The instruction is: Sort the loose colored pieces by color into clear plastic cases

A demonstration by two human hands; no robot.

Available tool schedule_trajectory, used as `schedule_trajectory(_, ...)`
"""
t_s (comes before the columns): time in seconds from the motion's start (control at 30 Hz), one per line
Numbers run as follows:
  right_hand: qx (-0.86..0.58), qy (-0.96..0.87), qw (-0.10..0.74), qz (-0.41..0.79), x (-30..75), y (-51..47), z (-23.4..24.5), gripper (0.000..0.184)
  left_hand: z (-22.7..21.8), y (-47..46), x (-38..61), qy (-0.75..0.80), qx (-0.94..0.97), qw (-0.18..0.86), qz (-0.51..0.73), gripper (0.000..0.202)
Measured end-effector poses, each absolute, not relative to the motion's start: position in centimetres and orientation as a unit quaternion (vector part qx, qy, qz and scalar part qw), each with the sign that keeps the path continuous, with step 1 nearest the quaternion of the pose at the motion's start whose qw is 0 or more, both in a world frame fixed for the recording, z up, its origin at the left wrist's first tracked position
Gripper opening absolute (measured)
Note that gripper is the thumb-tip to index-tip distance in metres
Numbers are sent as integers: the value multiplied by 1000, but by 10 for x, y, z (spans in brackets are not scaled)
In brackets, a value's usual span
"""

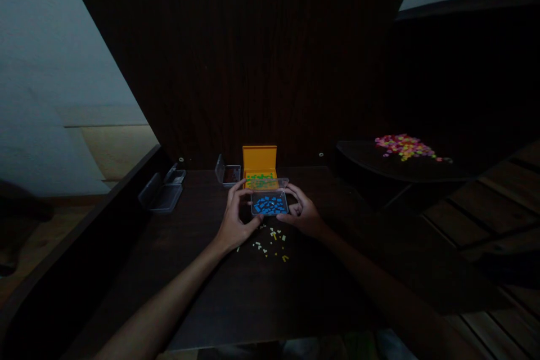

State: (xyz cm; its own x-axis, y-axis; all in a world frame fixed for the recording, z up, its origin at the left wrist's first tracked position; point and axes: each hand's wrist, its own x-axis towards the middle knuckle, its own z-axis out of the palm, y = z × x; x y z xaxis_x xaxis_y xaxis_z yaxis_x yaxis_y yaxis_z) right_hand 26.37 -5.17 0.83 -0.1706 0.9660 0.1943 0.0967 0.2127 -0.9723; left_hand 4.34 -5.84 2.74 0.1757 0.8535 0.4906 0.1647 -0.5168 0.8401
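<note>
Grip: left hand (236, 224) and right hand (307, 216) clasp opposite sides of a rectangular clear plastic box (276, 193), opened.
Contents: flat blue bricks (268, 206), loosely spread.
Just behind: orange case (259, 156), open, green pieces (261, 176) inside.
Nearer: scattered whitish and yellow bits (283, 238).
Surface: dark wood-grained desktop (211, 304).
Room: dim, pale wall (50, 67) leftward.

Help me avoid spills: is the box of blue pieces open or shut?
Open: the box has its clear lid raised behind the blue pieces.

Blue pieces (267, 206) and an orange-yellow box (259, 156) colour the centre, a pink-and-yellow pile (405, 147) the right, a bluish-grey wall (42, 39) the upper left.
</note>
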Motion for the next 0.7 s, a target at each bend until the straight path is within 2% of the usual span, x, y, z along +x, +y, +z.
schedule_trajectory(0.2, -417, -610, 483, 469, 265, -51, 3, 86, 32, -60, 37, 360, 787, 74, 496, 38)
schedule_trajectory(0.33, -417, -601, 491, 474, 265, -50, 4, 87, 32, -60, 34, 314, 838, -25, 446, 29)
schedule_trajectory(0.47, -408, -600, 498, 474, 264, -51, 5, 88, 30, -58, 33, 306, 867, -48, 389, 17)
schedule_trajectory(0.57, -403, -601, 501, 474, 264, -50, 6, 90, 30, -56, 33, 295, 886, -45, 355, 16)
schedule_trajectory(0.7, -404, -609, 490, 475, 265, -49, 7, 92, 35, -56, 34, 270, 899, 24, 345, 19)
